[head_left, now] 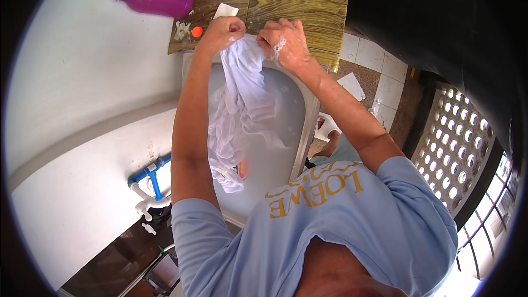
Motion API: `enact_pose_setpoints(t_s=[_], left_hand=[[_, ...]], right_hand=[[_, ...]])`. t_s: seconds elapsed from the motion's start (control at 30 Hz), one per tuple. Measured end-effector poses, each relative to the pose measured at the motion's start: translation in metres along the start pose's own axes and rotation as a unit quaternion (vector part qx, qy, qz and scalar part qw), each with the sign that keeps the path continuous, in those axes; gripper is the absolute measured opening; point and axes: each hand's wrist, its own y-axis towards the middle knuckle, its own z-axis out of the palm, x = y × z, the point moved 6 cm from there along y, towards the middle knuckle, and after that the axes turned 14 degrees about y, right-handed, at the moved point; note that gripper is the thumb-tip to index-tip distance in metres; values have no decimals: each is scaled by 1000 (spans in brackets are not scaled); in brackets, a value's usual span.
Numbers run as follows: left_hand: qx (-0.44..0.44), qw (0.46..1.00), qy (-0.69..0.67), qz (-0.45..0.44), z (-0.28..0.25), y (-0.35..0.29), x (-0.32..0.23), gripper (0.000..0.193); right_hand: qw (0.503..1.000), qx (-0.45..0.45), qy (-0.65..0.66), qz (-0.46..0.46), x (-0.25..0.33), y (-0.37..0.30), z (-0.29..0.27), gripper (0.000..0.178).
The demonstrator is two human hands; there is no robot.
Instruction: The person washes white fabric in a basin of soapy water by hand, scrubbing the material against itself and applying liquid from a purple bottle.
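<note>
A wet white cloth stretches from both my hands down into a basin of cloudy water, where the rest of it floats in folds. My left hand pinches one side of its upper end at the basin's far rim. Soap suds cling to my right hand, whose curled fingers grip the other side of that end. Just behind my left hand lies a pale bar, perhaps soap. Something small, red and yellow shows among the submerged folds.
Beyond the basin is a wood-patterned counter. A purple bottle lies on its side at the far left, near an orange cap and white shavings. Blue pipes run along the left wall. A perforated panel stands at right.
</note>
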Motion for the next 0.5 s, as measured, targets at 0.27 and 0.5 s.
enact_pose_setpoints(t_s=[0.27,0.5], left_hand=[[1,999,41,-2,0,0,-7,15],[-3,1000,29,-12,7,-1,-8,14]], right_hand=[[999,-47,-12,-25,0,-2,-3,4],[998,-49,-24,-24,-3,-2,-4,4]])
